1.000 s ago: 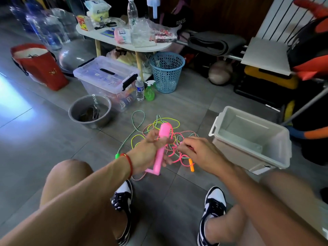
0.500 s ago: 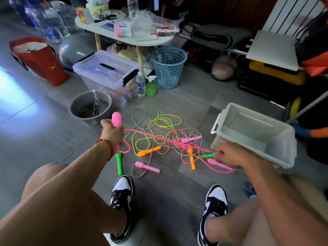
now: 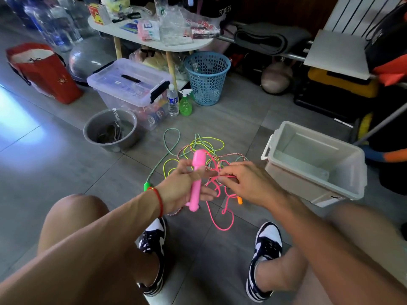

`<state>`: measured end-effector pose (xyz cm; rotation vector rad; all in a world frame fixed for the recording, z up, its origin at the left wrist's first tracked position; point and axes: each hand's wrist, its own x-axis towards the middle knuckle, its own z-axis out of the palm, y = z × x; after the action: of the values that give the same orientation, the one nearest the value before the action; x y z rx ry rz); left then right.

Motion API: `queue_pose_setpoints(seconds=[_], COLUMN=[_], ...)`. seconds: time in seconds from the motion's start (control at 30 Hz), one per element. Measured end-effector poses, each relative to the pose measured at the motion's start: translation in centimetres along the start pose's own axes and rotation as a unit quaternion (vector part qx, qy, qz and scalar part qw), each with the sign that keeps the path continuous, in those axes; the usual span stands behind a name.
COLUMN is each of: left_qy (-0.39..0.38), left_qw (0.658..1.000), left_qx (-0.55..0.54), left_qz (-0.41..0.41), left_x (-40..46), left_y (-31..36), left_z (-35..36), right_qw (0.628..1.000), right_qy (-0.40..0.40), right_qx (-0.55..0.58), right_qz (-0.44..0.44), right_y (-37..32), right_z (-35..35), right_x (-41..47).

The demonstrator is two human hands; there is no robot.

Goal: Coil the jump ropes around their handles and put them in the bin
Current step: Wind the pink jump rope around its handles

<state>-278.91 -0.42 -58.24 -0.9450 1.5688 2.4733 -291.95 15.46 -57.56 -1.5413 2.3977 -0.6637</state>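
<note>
left hand (image 3: pixel 182 190) grips pink handle (image 3: pixel 196 179) upright above the floor pile | right hand (image 3: pixel 246 183) pinches pink cord (image 3: pixel 222 203) just beside handle | cord looks light, limp, tangle-prone; handle rigid: hold handle, feed cord taut | white bin (image 3: pixel 312 164) to the right holds no ropes

Pink handle (image 3: pixel 196 181) upright, pink rope (image 3: pixel 221 213) trailing – other ropes (image 3: pixel 198 146) tangled – bin (image 3: pixel 317 164) beside.
</note>
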Motion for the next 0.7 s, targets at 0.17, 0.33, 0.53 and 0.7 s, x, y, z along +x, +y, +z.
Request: queue_pose_setpoints(seconds=[0.17,0.33,0.53,0.7], left_qy=[0.014,0.27,0.328,0.327], left_qw=[0.98,0.924,0.927,0.937], left_qx=[0.171,0.236,0.182,0.121], left_qz=[0.1,0.134,0.007,-0.004], left_x=[1.4,4.1,5.6,4.3], left_y=[-0.8,0.1,-0.2,0.3], left_z=[-0.8,-5.1,-8.8,-7.4], right_qw=[0.997,0.956,0.961,0.987], right_qy=[-0.02,-0.158,-0.131,-0.112], right_qx=[-0.011,-0.109,0.117,0.077], right_qz=[0.077,0.221,0.214,0.085], right_y=[0.9,5.1,4.4,0.4], right_z=[-0.1,-2.3,-4.4,-4.4], right_x=[0.0,-1.8,-3.7,-1.9])
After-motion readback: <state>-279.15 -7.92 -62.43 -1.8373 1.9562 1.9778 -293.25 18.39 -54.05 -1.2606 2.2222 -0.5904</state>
